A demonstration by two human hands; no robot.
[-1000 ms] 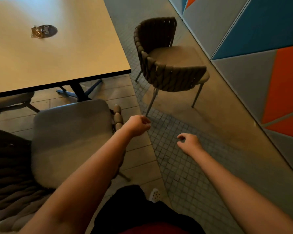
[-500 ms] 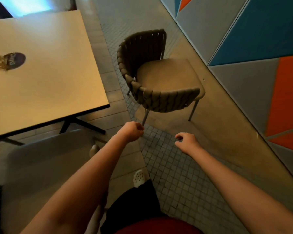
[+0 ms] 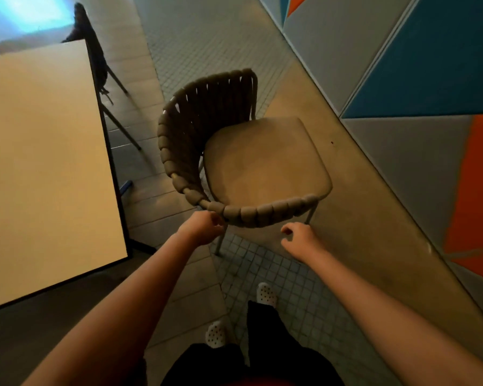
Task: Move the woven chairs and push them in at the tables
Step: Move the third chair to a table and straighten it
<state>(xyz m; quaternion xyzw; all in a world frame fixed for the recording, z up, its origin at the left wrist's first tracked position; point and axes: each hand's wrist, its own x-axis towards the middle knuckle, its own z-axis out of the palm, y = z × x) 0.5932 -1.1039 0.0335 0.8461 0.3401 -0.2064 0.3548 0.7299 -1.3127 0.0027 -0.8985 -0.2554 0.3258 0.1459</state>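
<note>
1. Tiled floor [image 3: 195,37]; woven chair [image 3: 243,162] stands just right of the counter [image 3: 45,162].
2. Left hand [image 3: 202,227] curled at its rim, contact unclear; right hand [image 3: 299,238] half-curled, apart.
3. Likely light, rigid (grip the rim).

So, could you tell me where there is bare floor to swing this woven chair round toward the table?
Bare tiled floor runs beyond the woven chair, along the coloured wall. It is crowded between chair and table, where the far chair has its legs.
</note>
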